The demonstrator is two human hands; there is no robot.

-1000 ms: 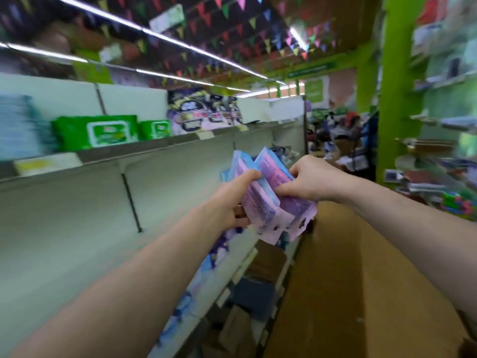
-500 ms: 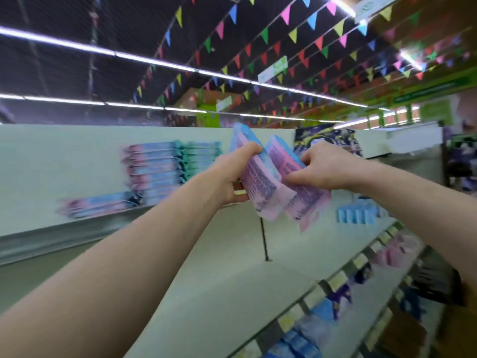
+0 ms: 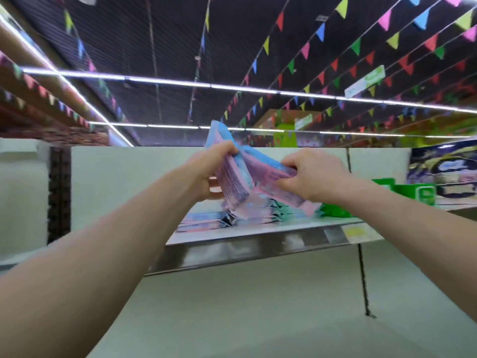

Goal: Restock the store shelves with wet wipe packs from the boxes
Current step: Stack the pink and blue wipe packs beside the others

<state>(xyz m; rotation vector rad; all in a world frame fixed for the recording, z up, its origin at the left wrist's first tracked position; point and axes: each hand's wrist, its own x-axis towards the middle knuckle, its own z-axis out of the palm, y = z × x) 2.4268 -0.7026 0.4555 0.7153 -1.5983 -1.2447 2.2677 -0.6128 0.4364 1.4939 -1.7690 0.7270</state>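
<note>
Head view, left hand (image 3: 206, 171) and right hand (image 3: 313, 174) each gripping pink-blue wipe packs (image 3: 247, 177), held between them above shelf (image 3: 258, 229)

1. A dark ceiling (image 3: 154, 42) is stretching overhead.
2. Thin white light strips (image 3: 167, 81) are glowing across it; two long lines are running left to right, and another is crossing them at an angle on the left.
3. Strings of bunting (image 3: 305, 50) are hanging under the ceiling, their pink, blue, yellow, green and red pennants fanning out toward the upper right.
4. A white and green sign (image 3: 365, 82) is hanging tilted among the pennants on the right.
5. A green display (image 3: 284, 136) is showing far off, blurred.
6. A dark printed banner (image 3: 444, 169) is standing at the right edge, its design too blurred to read.
</note>
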